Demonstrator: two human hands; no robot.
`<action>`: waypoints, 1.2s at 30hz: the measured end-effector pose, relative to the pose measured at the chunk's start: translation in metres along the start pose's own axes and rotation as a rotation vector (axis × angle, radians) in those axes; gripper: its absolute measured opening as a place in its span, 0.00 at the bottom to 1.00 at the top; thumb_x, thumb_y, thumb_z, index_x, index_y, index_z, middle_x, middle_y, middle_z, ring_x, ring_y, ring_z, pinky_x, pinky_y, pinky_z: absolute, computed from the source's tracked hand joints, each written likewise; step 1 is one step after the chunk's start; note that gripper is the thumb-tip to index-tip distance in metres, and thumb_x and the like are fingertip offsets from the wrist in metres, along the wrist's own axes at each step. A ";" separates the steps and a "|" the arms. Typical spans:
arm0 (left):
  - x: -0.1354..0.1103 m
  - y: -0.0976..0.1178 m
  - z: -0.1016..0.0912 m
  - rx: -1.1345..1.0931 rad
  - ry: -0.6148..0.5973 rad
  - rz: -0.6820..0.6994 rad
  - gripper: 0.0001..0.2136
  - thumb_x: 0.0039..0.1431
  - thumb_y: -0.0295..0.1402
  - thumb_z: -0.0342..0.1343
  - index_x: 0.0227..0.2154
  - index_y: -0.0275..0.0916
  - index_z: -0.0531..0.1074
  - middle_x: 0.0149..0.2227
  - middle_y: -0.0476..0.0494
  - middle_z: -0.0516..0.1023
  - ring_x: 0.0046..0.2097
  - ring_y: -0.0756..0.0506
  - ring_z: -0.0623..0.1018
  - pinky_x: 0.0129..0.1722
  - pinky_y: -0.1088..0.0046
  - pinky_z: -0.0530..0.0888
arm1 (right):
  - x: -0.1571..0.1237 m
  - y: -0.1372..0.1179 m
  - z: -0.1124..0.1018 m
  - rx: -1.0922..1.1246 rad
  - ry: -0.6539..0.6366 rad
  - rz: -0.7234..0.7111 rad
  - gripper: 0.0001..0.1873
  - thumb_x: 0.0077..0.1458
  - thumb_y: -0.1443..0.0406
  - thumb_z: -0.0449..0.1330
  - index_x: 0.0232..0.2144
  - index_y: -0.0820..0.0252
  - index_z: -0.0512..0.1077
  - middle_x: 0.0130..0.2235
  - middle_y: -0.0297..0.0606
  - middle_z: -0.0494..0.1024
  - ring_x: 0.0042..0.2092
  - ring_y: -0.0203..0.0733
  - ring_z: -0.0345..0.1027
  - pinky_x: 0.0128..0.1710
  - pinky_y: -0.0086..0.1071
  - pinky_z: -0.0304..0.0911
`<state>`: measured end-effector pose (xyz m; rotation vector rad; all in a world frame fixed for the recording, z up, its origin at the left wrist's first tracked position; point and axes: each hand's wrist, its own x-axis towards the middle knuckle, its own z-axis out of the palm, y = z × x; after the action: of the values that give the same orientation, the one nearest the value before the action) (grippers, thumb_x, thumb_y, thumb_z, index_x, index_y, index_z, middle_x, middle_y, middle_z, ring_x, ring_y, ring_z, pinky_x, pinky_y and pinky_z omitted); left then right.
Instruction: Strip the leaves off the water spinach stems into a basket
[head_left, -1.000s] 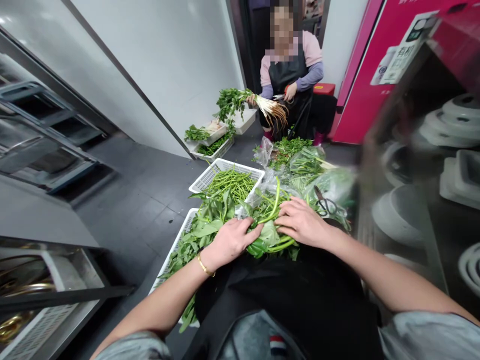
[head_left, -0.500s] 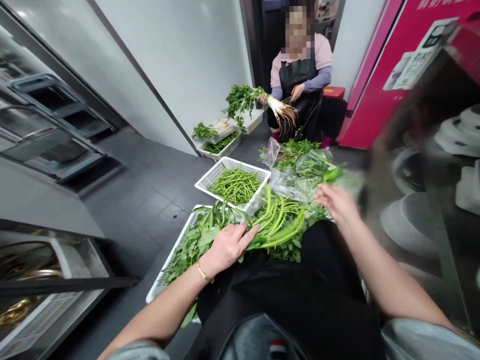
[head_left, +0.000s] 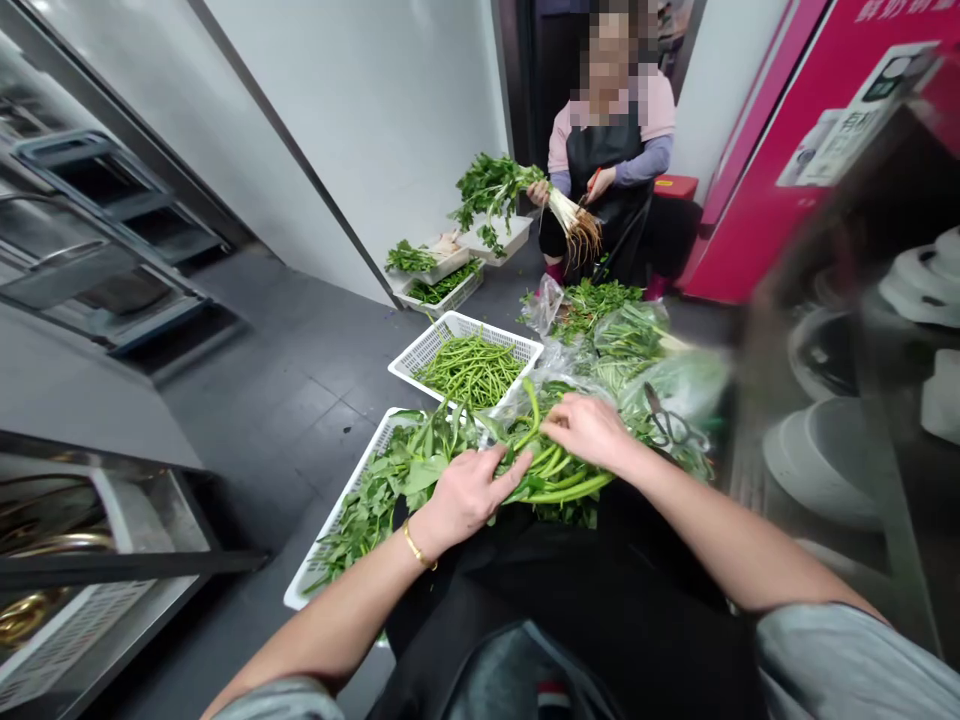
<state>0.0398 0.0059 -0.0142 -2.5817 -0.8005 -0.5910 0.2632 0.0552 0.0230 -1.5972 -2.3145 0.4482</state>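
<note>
Left hand (head_left: 466, 497), right hand (head_left: 587, 431) on green stems (head_left: 556, 478)

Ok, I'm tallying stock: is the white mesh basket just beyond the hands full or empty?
Full: the white mesh basket is filled with thin green stems that cover its floor, up near the rim.

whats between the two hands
In the head view, a bunch of long green stems lies between the left hand and the right hand.
</note>
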 end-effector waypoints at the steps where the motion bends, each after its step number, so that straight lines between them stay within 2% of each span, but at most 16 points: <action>1: 0.001 0.001 0.002 -0.002 -0.002 0.005 0.22 0.60 0.22 0.43 0.57 0.37 0.62 0.41 0.34 0.71 0.37 0.45 0.74 0.34 0.70 0.70 | 0.005 0.003 0.005 -0.012 -0.016 0.034 0.11 0.54 0.61 0.56 0.28 0.58 0.77 0.32 0.39 0.76 0.32 0.41 0.68 0.30 0.32 0.58; 3: 0.001 0.002 0.004 -0.004 -0.012 0.016 0.21 0.59 0.22 0.44 0.56 0.35 0.63 0.42 0.33 0.72 0.37 0.45 0.74 0.34 0.69 0.70 | 0.009 0.014 0.008 -0.016 -0.003 0.077 0.11 0.55 0.64 0.55 0.28 0.58 0.77 0.33 0.39 0.76 0.33 0.42 0.68 0.31 0.32 0.58; 6: 0.001 0.001 0.007 0.002 -0.030 0.018 0.21 0.60 0.22 0.44 0.55 0.36 0.64 0.42 0.34 0.72 0.37 0.45 0.73 0.34 0.69 0.70 | 0.003 0.024 0.000 0.007 -0.011 0.084 0.13 0.54 0.57 0.57 0.26 0.57 0.77 0.32 0.39 0.77 0.32 0.42 0.68 0.30 0.32 0.58; 9: 0.004 0.002 0.009 0.014 -0.037 0.031 0.20 0.61 0.24 0.43 0.55 0.36 0.64 0.42 0.34 0.72 0.37 0.45 0.73 0.35 0.69 0.70 | -0.003 0.019 -0.008 -0.006 -0.128 0.107 0.17 0.49 0.50 0.59 0.23 0.56 0.77 0.27 0.40 0.76 0.30 0.43 0.67 0.28 0.33 0.56; 12: 0.008 0.004 0.010 0.022 -0.048 0.037 0.20 0.61 0.24 0.44 0.56 0.36 0.64 0.42 0.33 0.72 0.37 0.45 0.73 0.35 0.69 0.70 | 0.000 0.012 0.000 0.034 -0.150 0.133 0.15 0.45 0.53 0.61 0.20 0.57 0.77 0.23 0.39 0.74 0.26 0.41 0.64 0.25 0.31 0.52; 14: 0.010 0.005 0.011 0.042 -0.042 0.033 0.20 0.61 0.23 0.44 0.55 0.36 0.65 0.42 0.33 0.72 0.37 0.45 0.74 0.35 0.68 0.71 | 0.006 0.012 0.011 0.193 -0.079 0.143 0.12 0.45 0.57 0.60 0.19 0.58 0.76 0.20 0.35 0.72 0.25 0.37 0.61 0.24 0.29 0.51; 17: 0.012 0.005 0.013 0.063 -0.038 0.032 0.20 0.60 0.23 0.44 0.55 0.36 0.65 0.42 0.33 0.72 0.36 0.45 0.74 0.35 0.68 0.71 | 0.015 0.021 0.027 0.581 -0.008 0.226 0.11 0.45 0.62 0.56 0.19 0.61 0.74 0.15 0.29 0.64 0.21 0.32 0.56 0.22 0.27 0.49; 20: 0.011 0.003 0.014 0.051 -0.059 0.032 0.21 0.60 0.22 0.44 0.55 0.36 0.66 0.42 0.33 0.73 0.37 0.44 0.74 0.34 0.68 0.71 | 0.017 0.030 0.035 0.843 -0.104 0.247 0.08 0.43 0.64 0.55 0.18 0.62 0.71 0.12 0.25 0.59 0.18 0.30 0.52 0.20 0.26 0.47; 23: 0.008 0.000 0.015 0.035 -0.076 0.025 0.21 0.59 0.22 0.44 0.55 0.37 0.66 0.42 0.33 0.74 0.36 0.44 0.75 0.34 0.68 0.71 | 0.014 0.036 0.032 0.986 -0.246 0.197 0.06 0.41 0.65 0.55 0.18 0.61 0.67 0.14 0.25 0.62 0.17 0.30 0.53 0.18 0.26 0.49; 25: 0.008 -0.002 0.014 0.030 -0.080 0.021 0.22 0.59 0.22 0.44 0.56 0.38 0.66 0.43 0.33 0.74 0.36 0.44 0.75 0.35 0.68 0.71 | 0.011 0.036 0.029 1.028 -0.270 0.204 0.07 0.43 0.63 0.56 0.18 0.60 0.65 0.15 0.26 0.63 0.16 0.30 0.54 0.18 0.26 0.50; 28: 0.009 -0.002 0.014 0.032 -0.086 0.037 0.21 0.59 0.22 0.44 0.54 0.37 0.67 0.42 0.33 0.74 0.35 0.45 0.75 0.35 0.68 0.71 | 0.009 0.032 0.028 0.884 -0.203 0.188 0.10 0.46 0.61 0.56 0.20 0.61 0.68 0.16 0.28 0.66 0.17 0.31 0.58 0.19 0.27 0.53; 32: 0.010 -0.001 0.013 0.005 -0.121 0.040 0.21 0.59 0.22 0.44 0.54 0.37 0.68 0.42 0.33 0.74 0.35 0.45 0.75 0.35 0.68 0.71 | 0.018 0.030 0.033 0.476 0.006 0.134 0.09 0.49 0.65 0.55 0.23 0.60 0.73 0.20 0.33 0.72 0.24 0.35 0.63 0.27 0.29 0.57; 34: 0.008 -0.004 0.012 -0.051 -0.140 -0.002 0.22 0.58 0.21 0.45 0.54 0.39 0.68 0.43 0.34 0.75 0.36 0.44 0.75 0.36 0.67 0.72 | 0.025 0.042 0.029 0.276 0.108 0.203 0.08 0.48 0.67 0.55 0.23 0.61 0.73 0.25 0.37 0.75 0.28 0.38 0.65 0.30 0.30 0.57; 36: 0.006 -0.011 0.012 -0.163 -0.136 -0.122 0.23 0.55 0.22 0.48 0.54 0.41 0.69 0.42 0.35 0.75 0.38 0.43 0.76 0.37 0.67 0.72 | 0.026 0.063 0.017 0.173 0.184 0.322 0.10 0.50 0.68 0.52 0.26 0.63 0.74 0.30 0.43 0.77 0.32 0.41 0.67 0.32 0.31 0.57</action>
<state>0.0405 0.0224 -0.0190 -2.7606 -0.9991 -0.5405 0.3011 0.0995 -0.0171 -1.8437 -1.8389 0.5321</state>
